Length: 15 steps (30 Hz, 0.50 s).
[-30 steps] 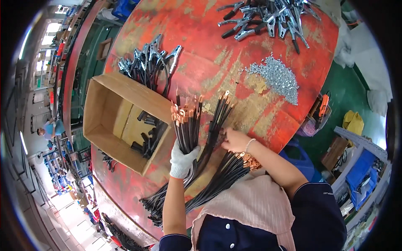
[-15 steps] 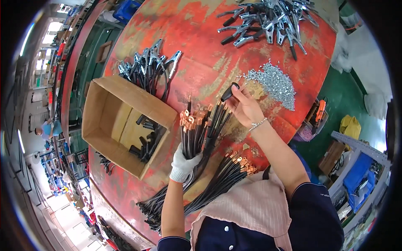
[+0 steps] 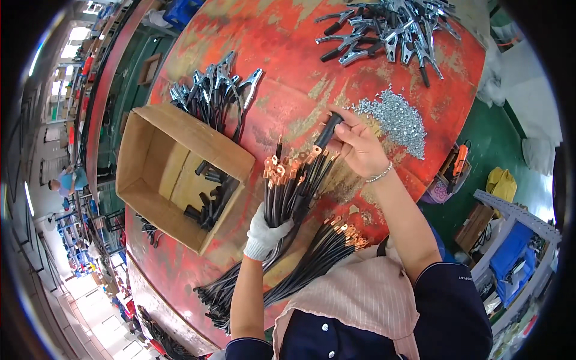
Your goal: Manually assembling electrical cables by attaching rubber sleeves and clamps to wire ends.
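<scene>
A white knitted glove covers my left hand (image 3: 267, 233), which is wrapped round a bundle of black cables (image 3: 277, 201). Copper ring lugs (image 3: 282, 170) crown the cable ends, pointing away from me. My bare right hand (image 3: 359, 146) pinches a black rubber sleeve (image 3: 329, 131) between thumb and fingers. The sleeve is tilted, its lower end at a copper lug (image 3: 316, 151) on the bundle's right side. Whether the lug has entered the sleeve is hard to make out. More lugged cables (image 3: 318, 255) lie on the table beneath the bundle, close to my apron.
Left of the bundle stands an open cardboard box (image 3: 180, 129) with black sleeves (image 3: 210, 207) inside. Clamps on cables (image 3: 216, 90) lie behind it. A heap of metal clamps (image 3: 390, 33) and a pile of small screws (image 3: 396, 123) occupy the red table's (image 3: 282, 66) far right.
The black sleeve has turned more upright, and my right hand has shifted slightly right with it. My left hand still grips the bundle, whose lugs have moved a little to the right.
</scene>
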Available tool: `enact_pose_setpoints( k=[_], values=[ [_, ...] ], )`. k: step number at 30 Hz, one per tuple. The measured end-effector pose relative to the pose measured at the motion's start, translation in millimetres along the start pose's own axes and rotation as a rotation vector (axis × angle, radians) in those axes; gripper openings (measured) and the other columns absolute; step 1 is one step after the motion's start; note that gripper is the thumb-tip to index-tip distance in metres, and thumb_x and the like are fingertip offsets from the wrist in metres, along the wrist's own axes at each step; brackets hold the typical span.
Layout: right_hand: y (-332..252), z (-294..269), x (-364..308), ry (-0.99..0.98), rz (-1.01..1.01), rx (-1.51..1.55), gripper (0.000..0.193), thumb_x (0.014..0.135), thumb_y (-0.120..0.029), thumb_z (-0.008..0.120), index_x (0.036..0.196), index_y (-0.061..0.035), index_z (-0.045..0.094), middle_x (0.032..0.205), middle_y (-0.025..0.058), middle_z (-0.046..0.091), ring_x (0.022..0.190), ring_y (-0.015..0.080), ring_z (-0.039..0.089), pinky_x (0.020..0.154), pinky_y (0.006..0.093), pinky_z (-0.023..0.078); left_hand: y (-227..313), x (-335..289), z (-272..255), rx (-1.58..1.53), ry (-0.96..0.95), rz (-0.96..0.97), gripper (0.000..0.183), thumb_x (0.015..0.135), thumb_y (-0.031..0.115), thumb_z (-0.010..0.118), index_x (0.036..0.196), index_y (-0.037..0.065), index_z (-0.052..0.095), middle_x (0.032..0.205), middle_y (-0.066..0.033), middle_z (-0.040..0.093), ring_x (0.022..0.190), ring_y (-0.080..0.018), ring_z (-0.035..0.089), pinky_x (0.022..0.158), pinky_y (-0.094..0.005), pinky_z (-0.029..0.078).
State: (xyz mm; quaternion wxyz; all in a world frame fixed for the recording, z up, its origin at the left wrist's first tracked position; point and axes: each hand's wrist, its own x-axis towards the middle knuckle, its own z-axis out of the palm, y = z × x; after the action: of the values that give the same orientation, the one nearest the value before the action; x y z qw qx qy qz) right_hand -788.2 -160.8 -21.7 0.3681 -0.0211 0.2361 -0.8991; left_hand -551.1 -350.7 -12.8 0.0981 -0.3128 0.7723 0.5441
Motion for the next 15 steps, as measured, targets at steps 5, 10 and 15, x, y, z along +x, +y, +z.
enact_pose_setpoints(
  k=[5, 10, 15],
  values=[
    [-9, -14, -4, -0.062, 0.037, -0.359, 0.046, 0.092, -0.002, 0.061, 0.136, -0.0006, 0.049, 0.125, 0.0113, 0.061, 0.11, 0.0203, 0.063, 0.094, 0.0356, 0.053, 2, 2, 2, -0.022, -0.009, 0.004, 0.054, 0.071, 0.015, 0.079, 0.117, 0.0, 0.055, 0.097, -0.008, 0.069, 0.087, -0.0148, 0.064, 0.082, -0.0308, 0.051],
    [-8, -13, -19, -0.011, -0.022, -0.563, 0.044, 0.087, 0.001, 0.068, 0.128, -0.0003, 0.053, 0.12, 0.0094, 0.062, 0.105, 0.017, 0.062, 0.09, 0.032, 0.052, -5, 1, 5, -0.015, 0.023, -0.007, 0.053, 0.072, 0.015, 0.079, 0.116, 0.0, 0.054, 0.096, -0.0086, 0.068, 0.087, -0.0146, 0.064, 0.082, -0.0309, 0.051],
    [14, -15, -34, 0.124, -0.128, -0.549, 0.038, 0.084, 0.001, 0.071, 0.119, -0.0018, 0.056, 0.11, 0.0047, 0.062, 0.097, 0.0125, 0.061, 0.087, 0.0292, 0.051, 2, 2, 9, 0.036, 0.027, 0.008, 0.052, 0.072, 0.015, 0.079, 0.114, 0.0, 0.054, 0.095, -0.0087, 0.068, 0.086, -0.0146, 0.063, 0.082, -0.031, 0.051]
  ],
)
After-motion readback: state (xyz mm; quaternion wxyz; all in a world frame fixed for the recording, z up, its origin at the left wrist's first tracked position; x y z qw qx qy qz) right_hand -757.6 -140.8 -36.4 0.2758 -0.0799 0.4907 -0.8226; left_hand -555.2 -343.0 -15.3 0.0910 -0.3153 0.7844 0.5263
